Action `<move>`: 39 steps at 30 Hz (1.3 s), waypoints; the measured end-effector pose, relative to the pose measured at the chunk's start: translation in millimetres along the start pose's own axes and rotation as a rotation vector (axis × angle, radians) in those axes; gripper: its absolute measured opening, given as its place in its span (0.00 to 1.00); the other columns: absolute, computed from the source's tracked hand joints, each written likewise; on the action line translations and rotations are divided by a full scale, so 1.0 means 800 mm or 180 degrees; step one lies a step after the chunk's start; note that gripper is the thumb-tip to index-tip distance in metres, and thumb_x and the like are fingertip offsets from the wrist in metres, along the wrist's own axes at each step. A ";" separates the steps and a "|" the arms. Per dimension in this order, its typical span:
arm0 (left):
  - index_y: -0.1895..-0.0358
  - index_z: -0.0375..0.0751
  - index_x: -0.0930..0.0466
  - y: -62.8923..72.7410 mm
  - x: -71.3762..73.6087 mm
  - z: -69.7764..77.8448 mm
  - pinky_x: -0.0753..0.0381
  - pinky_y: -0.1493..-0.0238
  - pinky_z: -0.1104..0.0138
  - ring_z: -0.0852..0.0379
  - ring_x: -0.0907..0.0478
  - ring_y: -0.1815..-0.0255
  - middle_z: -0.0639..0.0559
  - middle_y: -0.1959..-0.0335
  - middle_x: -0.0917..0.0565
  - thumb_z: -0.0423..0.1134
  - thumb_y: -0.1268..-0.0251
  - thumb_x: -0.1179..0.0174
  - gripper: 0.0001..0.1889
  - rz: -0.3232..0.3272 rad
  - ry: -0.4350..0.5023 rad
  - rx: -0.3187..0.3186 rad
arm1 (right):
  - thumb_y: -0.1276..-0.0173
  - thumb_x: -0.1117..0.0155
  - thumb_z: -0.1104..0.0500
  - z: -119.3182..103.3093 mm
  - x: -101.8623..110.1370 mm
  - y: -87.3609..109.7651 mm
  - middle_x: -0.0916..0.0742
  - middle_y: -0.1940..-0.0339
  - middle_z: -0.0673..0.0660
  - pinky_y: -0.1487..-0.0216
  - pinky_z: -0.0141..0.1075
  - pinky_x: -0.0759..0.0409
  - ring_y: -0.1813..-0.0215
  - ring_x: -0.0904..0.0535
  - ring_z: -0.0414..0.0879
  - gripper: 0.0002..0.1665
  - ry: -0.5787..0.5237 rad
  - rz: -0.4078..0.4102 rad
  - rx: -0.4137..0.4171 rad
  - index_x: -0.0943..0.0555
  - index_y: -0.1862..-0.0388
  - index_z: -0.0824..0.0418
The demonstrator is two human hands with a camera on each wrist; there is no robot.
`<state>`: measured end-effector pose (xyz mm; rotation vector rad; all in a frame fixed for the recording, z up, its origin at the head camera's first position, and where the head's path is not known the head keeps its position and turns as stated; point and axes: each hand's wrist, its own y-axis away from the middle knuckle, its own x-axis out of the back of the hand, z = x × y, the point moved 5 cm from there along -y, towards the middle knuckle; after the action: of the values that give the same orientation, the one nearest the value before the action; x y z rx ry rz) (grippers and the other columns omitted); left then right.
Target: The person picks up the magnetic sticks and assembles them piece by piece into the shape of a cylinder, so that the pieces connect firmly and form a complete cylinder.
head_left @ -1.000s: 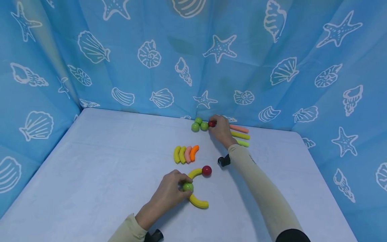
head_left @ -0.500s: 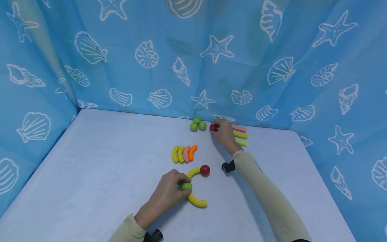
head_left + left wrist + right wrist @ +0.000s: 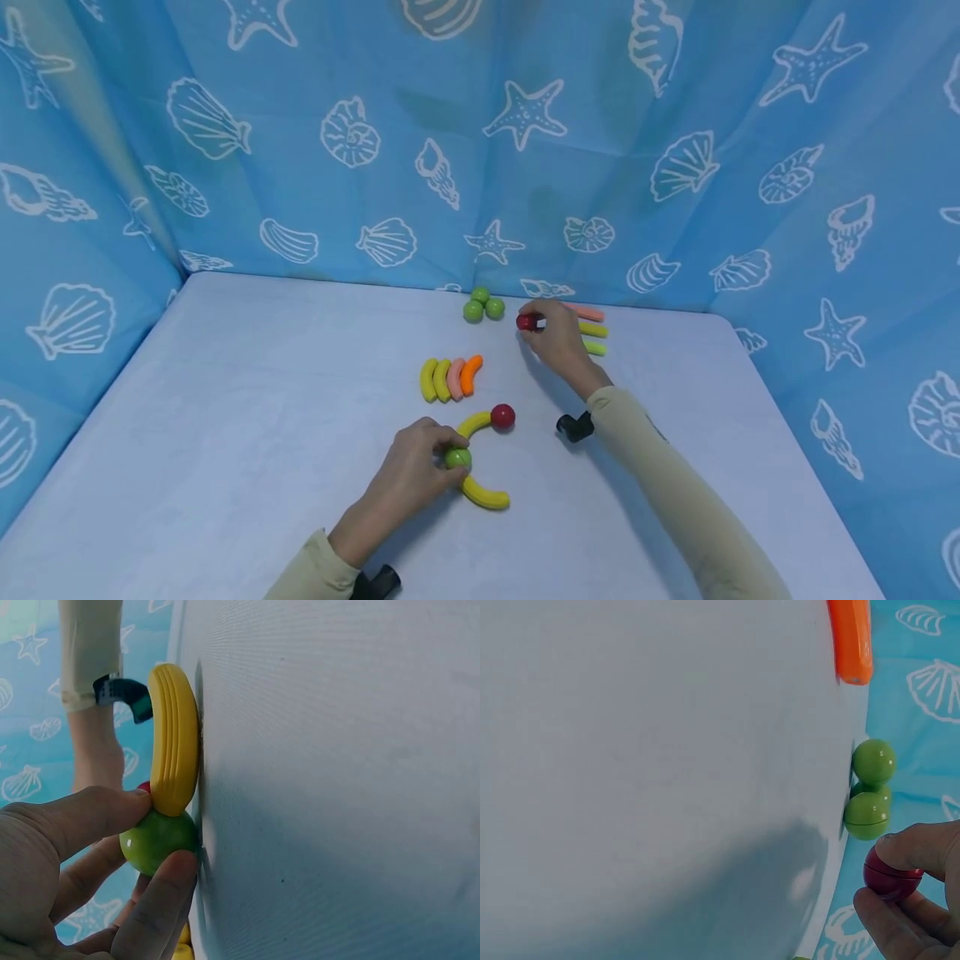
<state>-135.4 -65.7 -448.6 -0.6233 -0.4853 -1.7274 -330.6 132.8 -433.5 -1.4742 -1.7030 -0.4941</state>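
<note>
My left hand [image 3: 417, 462] pinches a shiny green ball [image 3: 458, 459] at the table's near middle. Two curved yellow pieces [image 3: 486, 493] with ridges meet at this ball, one above and one below. At the upper piece's tip rests a dark red ball [image 3: 502, 417]. Farther back, my right hand [image 3: 561, 337] grips a second red ball [image 3: 527, 322] between thumb and fingers. In the right wrist view that red ball [image 3: 892, 874] has a seam line round it and sits above its shadow on the cloth.
Three green balls [image 3: 473, 312] cluster at the back edge. Four curved sticks, yellow, pink [image 3: 456, 379] and orange [image 3: 471, 375], lie side by side mid-table. Behind my right hand are straight pink [image 3: 585, 312], yellow and light green sticks. A blue shell-print curtain [image 3: 450, 142] borders the white table [image 3: 285, 350].
My right hand has drawn the red ball away from the green cluster, toward the right and nearer. My left hand stays on its green ball; the head view has shifted slightly.
</note>
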 end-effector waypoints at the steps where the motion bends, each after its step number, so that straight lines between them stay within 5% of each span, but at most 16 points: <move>1: 0.55 0.41 0.12 0.000 0.000 0.000 0.19 0.60 0.70 0.60 0.23 0.63 0.56 0.64 0.21 0.34 0.48 0.25 0.15 -0.0002 0.0005 0.0002 | 0.38 0.28 0.69 0.000 0.001 0.003 0.16 0.53 0.55 0.49 0.42 0.17 0.50 0.23 0.49 0.20 -0.0011 0.0004 0.0022 0.17 0.47 0.63; 39: 0.56 0.41 0.11 -0.001 -0.001 0.000 0.18 0.58 0.66 0.60 0.23 0.63 0.56 0.65 0.21 0.33 0.49 0.25 0.14 0.0062 0.0016 -0.0036 | 0.43 0.24 0.70 -0.005 0.044 0.137 0.15 0.51 0.55 0.54 0.43 0.15 0.48 0.19 0.49 0.22 -0.0171 0.0075 0.0495 0.17 0.49 0.63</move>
<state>-136.1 -64.8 -448.9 -0.6297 -0.4649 -1.7140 -225.0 178.6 -426.8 -1.4045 -1.7233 -0.3046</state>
